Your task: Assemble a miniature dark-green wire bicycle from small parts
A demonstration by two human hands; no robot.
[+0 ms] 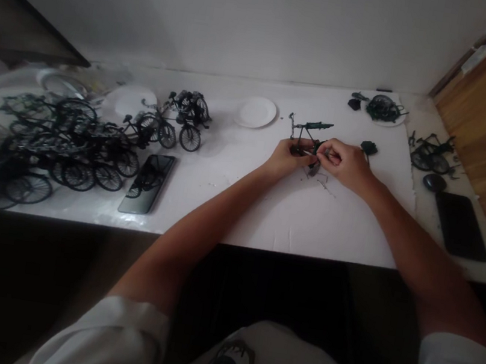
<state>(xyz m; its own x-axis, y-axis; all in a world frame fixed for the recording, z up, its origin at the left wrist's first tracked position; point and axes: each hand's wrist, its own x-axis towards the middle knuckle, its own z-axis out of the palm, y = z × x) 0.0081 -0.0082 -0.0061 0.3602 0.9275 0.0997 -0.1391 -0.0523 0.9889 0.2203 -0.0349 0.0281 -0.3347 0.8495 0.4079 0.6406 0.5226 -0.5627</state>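
In the head view a dark miniature bicycle frame point(318, 125) with handlebars stands above the white table sheet. My left hand point(290, 157) is closed around its lower part, with thumb and fingers from the left side. My right hand point(347, 161) pinches at the same spot from the right, fingertips close together; any small part between them is hidden. Below the fingers a thin silvery piece point(327, 188) lies on the sheet. Just beyond my right hand is a dark green clump of small parts point(369, 147).
Many miniature bicycles point(84, 146) crowd the left side, beside a phone point(148, 183). A white plate point(256, 113) lies at the back. Another plate point(388, 122) at back right holds dark parts. On the right are more bicycle parts point(432, 154), a mouse point(434, 182) and a black phone point(461, 225).
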